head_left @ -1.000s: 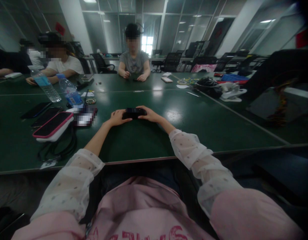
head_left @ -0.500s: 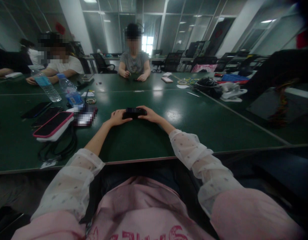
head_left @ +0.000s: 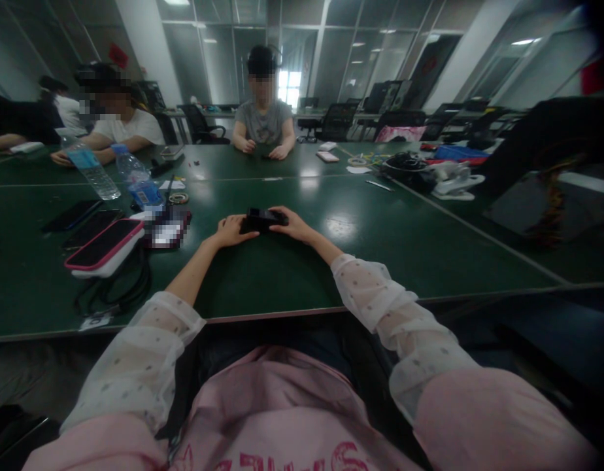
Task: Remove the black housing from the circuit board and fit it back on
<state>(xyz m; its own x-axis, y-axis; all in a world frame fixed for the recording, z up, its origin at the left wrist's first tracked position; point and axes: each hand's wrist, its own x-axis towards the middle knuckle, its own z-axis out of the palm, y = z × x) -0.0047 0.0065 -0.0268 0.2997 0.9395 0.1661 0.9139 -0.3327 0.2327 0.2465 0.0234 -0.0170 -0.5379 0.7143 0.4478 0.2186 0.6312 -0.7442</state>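
Note:
A small black box-shaped device (head_left: pixel 263 221) is held between my two hands, just over the green table (head_left: pixel 282 275) or resting on it; which one I cannot tell. My left hand (head_left: pixel 232 231) grips its left end, thumb stretched along the near side. On the right end, my right hand (head_left: pixel 293 226) closes with its thumb on the near side and fingers over the top. The far side of the device is hidden from me, and its exact kind is too dark to make out.
To the left lie a pink-rimmed phone (head_left: pixel 104 245), darker phones (head_left: pixel 72 216), black cables (head_left: pixel 135 288) and two water bottles (head_left: pixel 92 167). A tape roll (head_left: pixel 178 198) sits behind them. Across the table a person (head_left: pixel 263 121) works; cables and white clamps (head_left: pixel 453 182) lie at right.
The black device has tilted slightly in my hands, showing a little more of its raised part. Across the table, the person's hand has shifted a little. Everything else looks the same.

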